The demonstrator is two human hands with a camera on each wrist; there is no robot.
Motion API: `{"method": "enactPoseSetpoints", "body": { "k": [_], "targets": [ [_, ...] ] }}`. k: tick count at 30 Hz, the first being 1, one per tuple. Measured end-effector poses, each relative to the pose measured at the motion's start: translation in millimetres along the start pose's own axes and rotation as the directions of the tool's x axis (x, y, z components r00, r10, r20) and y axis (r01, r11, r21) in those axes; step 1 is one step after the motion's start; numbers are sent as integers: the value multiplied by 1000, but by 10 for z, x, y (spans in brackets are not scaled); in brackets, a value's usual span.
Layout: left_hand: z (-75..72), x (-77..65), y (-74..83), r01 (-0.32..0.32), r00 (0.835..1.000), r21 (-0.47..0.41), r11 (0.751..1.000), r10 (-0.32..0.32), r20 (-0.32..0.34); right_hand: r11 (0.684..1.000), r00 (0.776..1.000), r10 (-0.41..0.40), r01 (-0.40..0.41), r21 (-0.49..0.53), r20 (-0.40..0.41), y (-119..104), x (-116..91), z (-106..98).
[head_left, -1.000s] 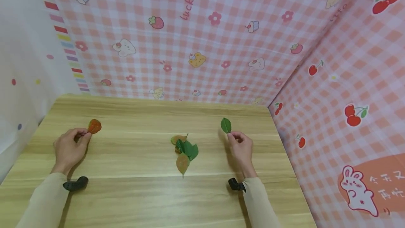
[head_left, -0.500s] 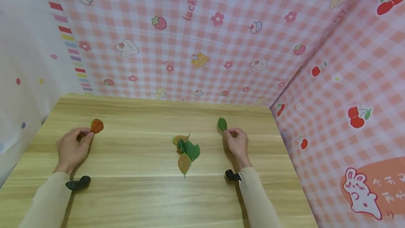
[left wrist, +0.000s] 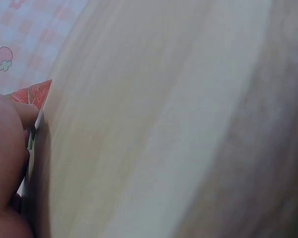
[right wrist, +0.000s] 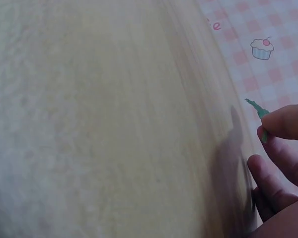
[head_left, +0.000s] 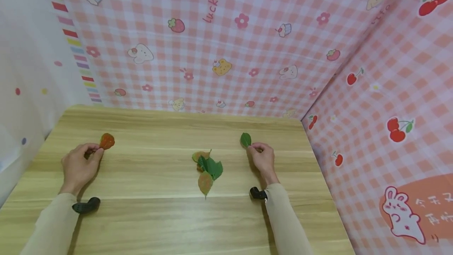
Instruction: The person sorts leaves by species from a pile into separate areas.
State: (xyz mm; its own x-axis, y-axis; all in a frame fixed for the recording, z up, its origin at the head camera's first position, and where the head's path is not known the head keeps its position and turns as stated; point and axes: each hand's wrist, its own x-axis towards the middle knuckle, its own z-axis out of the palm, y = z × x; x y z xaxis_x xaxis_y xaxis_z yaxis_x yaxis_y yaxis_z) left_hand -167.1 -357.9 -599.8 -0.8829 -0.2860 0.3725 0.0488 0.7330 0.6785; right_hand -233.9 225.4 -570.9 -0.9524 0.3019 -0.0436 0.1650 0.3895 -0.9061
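At the left of the table, my left hand (head_left: 80,166) pinches a red-orange leaf (head_left: 107,141) between thumb and fingers; part of that red leaf (left wrist: 39,94) shows past the fingers in the left wrist view. On the right side, my right hand (head_left: 262,160) holds a green leaf (head_left: 245,139) by its base, the blade pointing up and away. Seen edge-on in the right wrist view, the green leaf (right wrist: 258,108) sits between thumb and forefinger. Midway between the hands lies a small pile of leaves, with green leaves (head_left: 214,168) overlapping a yellow-brown leaf (head_left: 205,183).
The wood-grain table (head_left: 152,223) is bounded by a pink checked cloth (head_left: 198,42) at the back and another patterned cloth (head_left: 375,101) on the right. White cloth (head_left: 28,58) hangs at the left. A black wrist device (head_left: 86,205) sits at the left cuff.
My right hand has moved a little to the left with the green leaf, toward the pile. The left hand with the red leaf stays almost in place, and the pile is unchanged.
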Motion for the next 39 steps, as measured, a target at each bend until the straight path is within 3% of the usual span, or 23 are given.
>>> {"method": "enactPoseSetpoints", "body": {
  "k": [7,21,30,39],
  "targets": [
    [2,-8,-9,14,1000,0,1000,-14,17,999,999,-30,31,-24,25,16,8,22],
    [-25,17,17,-4,1000,4,1000,4,3,973,983,-180,172,-156,-42,92,-21,102],
    [2,10,10,11,1000,-1,1000,-11,8,956,965,-253,238,-172,-71,113,-33,118],
    [8,8,-10,25,1000,-7,1000,-25,-11,963,975,-216,206,-175,-41,114,-7,102]
  ]
}}
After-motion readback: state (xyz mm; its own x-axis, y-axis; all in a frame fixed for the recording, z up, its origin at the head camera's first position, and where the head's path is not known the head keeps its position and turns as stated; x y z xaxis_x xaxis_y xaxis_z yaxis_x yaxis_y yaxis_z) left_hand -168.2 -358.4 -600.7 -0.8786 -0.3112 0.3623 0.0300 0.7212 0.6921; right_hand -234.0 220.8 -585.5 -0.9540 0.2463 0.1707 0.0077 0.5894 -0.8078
